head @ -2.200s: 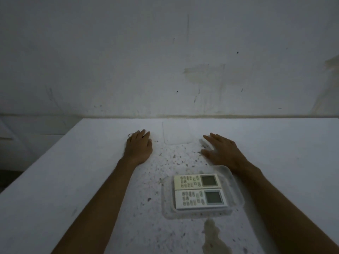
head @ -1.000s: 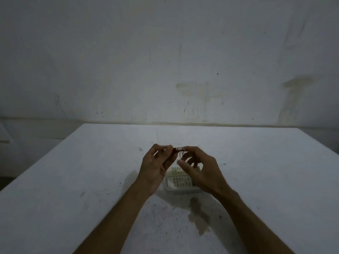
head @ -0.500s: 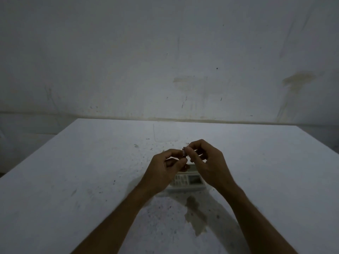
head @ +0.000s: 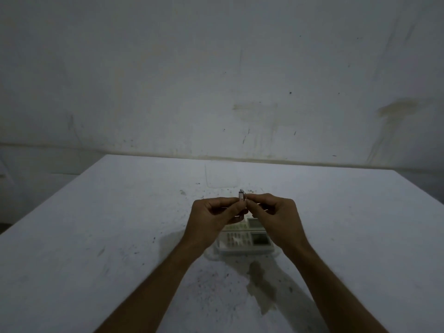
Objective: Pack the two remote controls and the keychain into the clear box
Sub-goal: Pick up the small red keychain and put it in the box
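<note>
1. Left hand (head: 212, 216) and right hand (head: 276, 213) raised at frame centre, fingertips meeting; fingers of both curled in and pinching the keychain (head: 241, 195) from either side.
2. Keychain small, upright, pale, poking just above the fingertips; lower part hidden by the fingers.
3. Directly below and behind the hands in the frame: clear box (head: 242, 251) on the bench (head: 96, 236), partly covered by both hands.
4. In the box, two remotes lying side by side, screens to the right: nearer remote (head: 245, 239) mostly visible, farther remote (head: 249, 224) largely hidden under the hands.
5. Keychain above the box's far edge, apart from the remotes.
6. Bench wide and bare to left and right of the box; far edge against the wall (head: 216, 80) at mid-frame; dark stain (head: 260, 287) on the bench just below the box.
</note>
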Motion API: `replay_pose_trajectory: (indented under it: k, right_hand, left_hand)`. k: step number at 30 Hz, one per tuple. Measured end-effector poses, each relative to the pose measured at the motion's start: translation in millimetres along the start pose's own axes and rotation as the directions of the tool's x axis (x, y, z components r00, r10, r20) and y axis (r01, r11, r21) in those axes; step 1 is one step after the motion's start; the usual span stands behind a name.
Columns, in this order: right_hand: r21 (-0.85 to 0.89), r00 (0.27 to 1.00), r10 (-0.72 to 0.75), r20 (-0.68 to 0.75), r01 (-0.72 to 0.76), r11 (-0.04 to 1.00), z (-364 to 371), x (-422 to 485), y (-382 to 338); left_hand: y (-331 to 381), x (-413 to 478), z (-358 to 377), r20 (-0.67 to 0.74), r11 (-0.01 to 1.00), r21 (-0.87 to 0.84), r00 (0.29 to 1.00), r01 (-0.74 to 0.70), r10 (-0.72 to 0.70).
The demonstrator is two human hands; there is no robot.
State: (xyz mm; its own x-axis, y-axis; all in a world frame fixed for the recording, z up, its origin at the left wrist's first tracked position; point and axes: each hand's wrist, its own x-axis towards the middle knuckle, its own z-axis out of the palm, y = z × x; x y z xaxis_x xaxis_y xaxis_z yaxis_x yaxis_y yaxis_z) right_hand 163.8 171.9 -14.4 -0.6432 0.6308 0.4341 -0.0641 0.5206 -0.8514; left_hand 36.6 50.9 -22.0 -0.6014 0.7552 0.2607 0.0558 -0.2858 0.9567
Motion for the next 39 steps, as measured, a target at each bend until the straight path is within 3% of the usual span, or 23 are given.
replay_pose_trajectory:
  k: [10,18,24,29,34,39]
  right_hand:
    - [-0.118,0.998,-0.047,0.053,0.053,0.992,-1,1,4]
    - [0.120,0.996,0.081,0.027,-0.083,0.989,8,-3,-3]
    - [0.280,0.986,0.134,0.099,-0.157,0.947,7,-7,-12]
    - [0.507,0.952,0.197,0.232,-0.292,0.811,1,-5,-18]
    - [0.503,0.931,0.214,0.295,-0.342,0.794,-3,-4,-19]
    - [0.513,0.932,0.219,0.289,-0.344,0.786,-7,-4,-20]
  left_hand:
    - [-2,3,0,-0.062,0.999,0.029,0.998,-0.019,0.021]
    - [-6,6,-4,-0.054,0.992,0.112,0.997,-0.053,0.059]
    - [4,4,-7,-0.052,0.998,-0.043,0.998,-0.049,0.047]
    - [6,5,-8,0.007,0.987,-0.159,1.000,0.007,-0.006]
    - [4,-1,-3,0.078,0.996,-0.085,0.997,0.019,-0.012]
    - [6,-2,1,0.042,0.998,0.032,0.997,-0.063,0.062]
